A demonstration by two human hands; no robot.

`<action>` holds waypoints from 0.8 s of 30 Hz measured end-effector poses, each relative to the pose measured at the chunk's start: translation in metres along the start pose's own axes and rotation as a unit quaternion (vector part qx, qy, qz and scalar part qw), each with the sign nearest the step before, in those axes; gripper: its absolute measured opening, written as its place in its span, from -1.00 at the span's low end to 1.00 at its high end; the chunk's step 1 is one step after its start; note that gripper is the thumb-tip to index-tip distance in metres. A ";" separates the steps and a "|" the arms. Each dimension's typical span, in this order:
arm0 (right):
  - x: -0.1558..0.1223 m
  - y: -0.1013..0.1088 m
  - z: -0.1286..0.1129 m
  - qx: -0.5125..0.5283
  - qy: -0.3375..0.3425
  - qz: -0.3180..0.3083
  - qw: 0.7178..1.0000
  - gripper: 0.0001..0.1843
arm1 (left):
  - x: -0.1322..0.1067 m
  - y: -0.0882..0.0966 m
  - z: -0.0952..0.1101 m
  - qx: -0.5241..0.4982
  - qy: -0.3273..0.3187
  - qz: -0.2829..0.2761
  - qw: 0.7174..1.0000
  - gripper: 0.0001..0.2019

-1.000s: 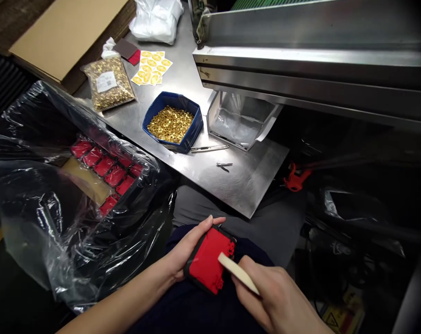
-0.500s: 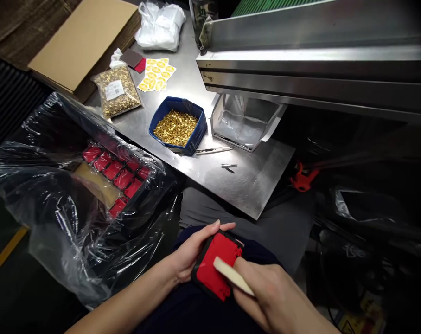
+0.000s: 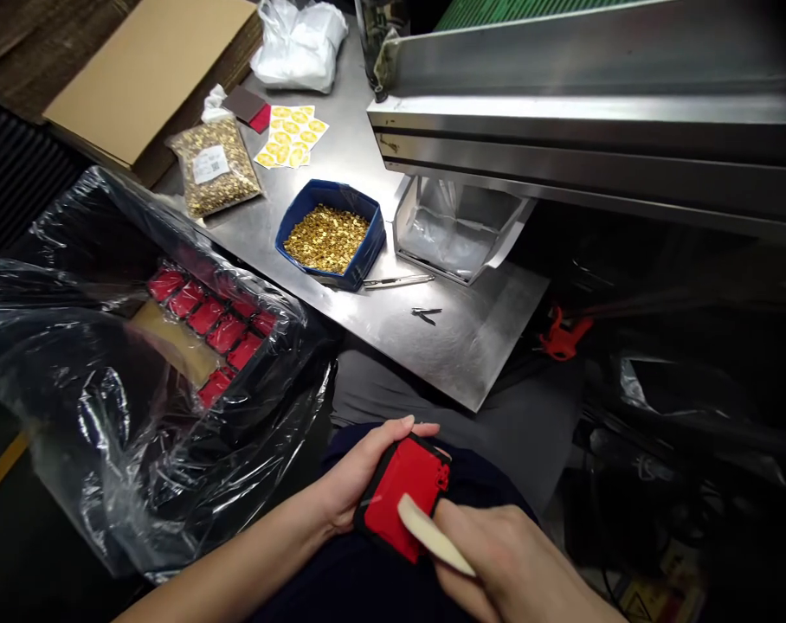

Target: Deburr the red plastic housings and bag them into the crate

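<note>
My left hand [image 3: 357,472] grips a red and black plastic part [image 3: 401,495] over my lap, fingers wrapped round its far edge. My right hand [image 3: 503,562] is closed on a cream, blade-shaped tool [image 3: 435,536], whose tip rests on the red face of the part. A blue bin [image 3: 367,247] of small brass pieces [image 3: 326,238] stands on the steel table [image 3: 458,337] beyond my knees.
A black box lined with clear plastic [image 3: 139,407] holds rows of red parts [image 3: 217,324] at my left. Tweezers [image 3: 396,280] and a small clip [image 3: 425,312] lie on the table. A bag of brass pieces [image 3: 215,164], yellow stickers [image 3: 291,134], cardboard [image 3: 146,69] and a steel machine [image 3: 588,130] stand behind.
The tool's tip has slid a little down and left across the red part. My left hand keeps its grip; the view shifted slightly.
</note>
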State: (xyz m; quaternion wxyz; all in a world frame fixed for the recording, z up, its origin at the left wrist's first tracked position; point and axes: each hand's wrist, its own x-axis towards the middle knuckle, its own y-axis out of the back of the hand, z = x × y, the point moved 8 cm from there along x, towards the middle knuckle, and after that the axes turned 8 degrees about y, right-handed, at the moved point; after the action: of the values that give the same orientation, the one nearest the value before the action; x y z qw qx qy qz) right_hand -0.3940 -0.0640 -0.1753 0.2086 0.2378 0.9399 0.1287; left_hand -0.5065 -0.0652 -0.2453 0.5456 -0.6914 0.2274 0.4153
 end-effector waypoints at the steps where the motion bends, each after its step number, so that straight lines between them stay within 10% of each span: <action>1: 0.001 0.002 -0.001 -0.001 0.003 0.009 1.000 -0.84 | -0.001 -0.001 0.001 0.001 -0.002 0.002 1.000 -0.43; 24: -0.010 0.001 0.005 -0.021 -0.048 0.041 0.998 -0.77 | -0.004 0.004 0.000 0.051 -0.061 0.036 0.996 -0.38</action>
State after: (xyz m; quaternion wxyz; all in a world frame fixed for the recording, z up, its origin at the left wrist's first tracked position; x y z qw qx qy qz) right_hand -0.3833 -0.0670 -0.1762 0.2528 0.2778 0.9153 0.1452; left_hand -0.5120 -0.0674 -0.2443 0.5781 -0.6274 0.2394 0.4635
